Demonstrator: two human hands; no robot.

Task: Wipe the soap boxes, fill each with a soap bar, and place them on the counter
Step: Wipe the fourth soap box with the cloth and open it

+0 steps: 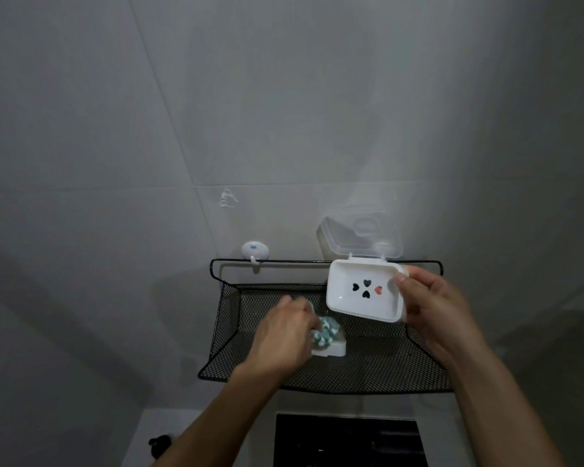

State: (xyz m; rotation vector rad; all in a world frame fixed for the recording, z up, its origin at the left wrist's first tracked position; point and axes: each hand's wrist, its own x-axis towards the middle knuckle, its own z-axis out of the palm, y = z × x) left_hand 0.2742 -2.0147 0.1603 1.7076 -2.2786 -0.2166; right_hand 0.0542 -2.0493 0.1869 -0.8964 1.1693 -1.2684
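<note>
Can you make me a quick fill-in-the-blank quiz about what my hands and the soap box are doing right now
1. The white soap box is held up by the ____ hand.
2. The box's clear lid is flipped ____.
3. The left hand grips a green and white cloth inside the black mesh ____.
4. The holes in the box's floor are shaped like ____.

Missing words: right; open; basket; hearts
</note>
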